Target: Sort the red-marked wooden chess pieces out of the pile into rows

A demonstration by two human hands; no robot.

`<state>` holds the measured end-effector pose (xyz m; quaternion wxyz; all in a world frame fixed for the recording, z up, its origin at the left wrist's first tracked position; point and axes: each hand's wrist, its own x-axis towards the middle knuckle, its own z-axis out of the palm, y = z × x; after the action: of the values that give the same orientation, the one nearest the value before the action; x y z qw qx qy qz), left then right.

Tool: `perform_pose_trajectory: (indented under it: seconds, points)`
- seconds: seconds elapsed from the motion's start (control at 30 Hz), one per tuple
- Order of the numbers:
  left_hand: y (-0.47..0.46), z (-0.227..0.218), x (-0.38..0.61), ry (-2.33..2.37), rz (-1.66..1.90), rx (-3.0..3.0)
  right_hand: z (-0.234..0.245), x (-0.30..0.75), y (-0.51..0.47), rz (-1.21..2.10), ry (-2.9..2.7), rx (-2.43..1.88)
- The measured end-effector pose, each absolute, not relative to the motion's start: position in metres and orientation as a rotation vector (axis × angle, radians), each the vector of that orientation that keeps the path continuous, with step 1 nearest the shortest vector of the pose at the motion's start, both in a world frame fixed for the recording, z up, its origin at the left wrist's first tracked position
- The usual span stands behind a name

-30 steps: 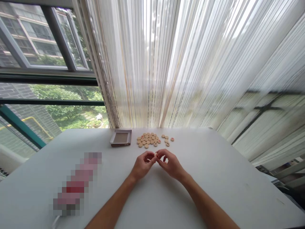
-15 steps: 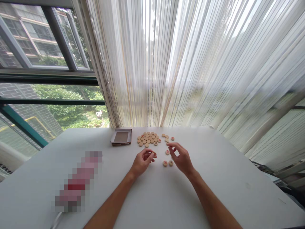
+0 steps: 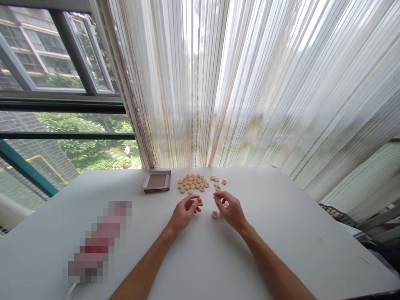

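My left hand [image 3: 183, 211] is closed, its thumb and fingers pinching a round wooden Chinese chess piece [image 3: 200, 201] with a red mark on its face. Just to the right, my right hand [image 3: 229, 209] hovers over a few loose pieces. Its thumb and forefinger curve towards each other, with a gap between them and nothing visible at the tips. Through the hand's gap shows a red-marked piece [image 3: 225, 205]; whether the hand touches it I cannot tell. Another red-marked piece [image 3: 214, 215] lies below the fingers, and one beside it is partly hidden.
Beyond my hands a cluster of pale wooden pieces [image 3: 193, 182] lies mostly blank side up. A few more pieces [image 3: 216, 180] sit to its right. An open shallow box [image 3: 157, 181] stands at the back left of the white table [image 3: 281, 241]. A pixelated pink object [image 3: 95, 246] lies left.
My right hand has moved left and slightly nearer over the loose pieces, closer to my left hand. The piece in my left hand has turned, so its red-marked face shows more.
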<state>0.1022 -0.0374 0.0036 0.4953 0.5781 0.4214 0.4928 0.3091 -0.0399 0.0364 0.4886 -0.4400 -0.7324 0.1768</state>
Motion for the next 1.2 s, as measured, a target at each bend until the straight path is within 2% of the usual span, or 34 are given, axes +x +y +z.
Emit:
perform_pose_trajectory:
  seconds: [0.37,1.2]
  points:
    - [-0.046,0.012,0.104,0.854,1.094,1.412,0.031,0.290,-0.053,0.583,-1.941,-0.996]
    - [-0.043,0.004,0.103,0.826,1.138,1.400,0.026,0.291,-0.050,0.768,-1.829,-0.969]
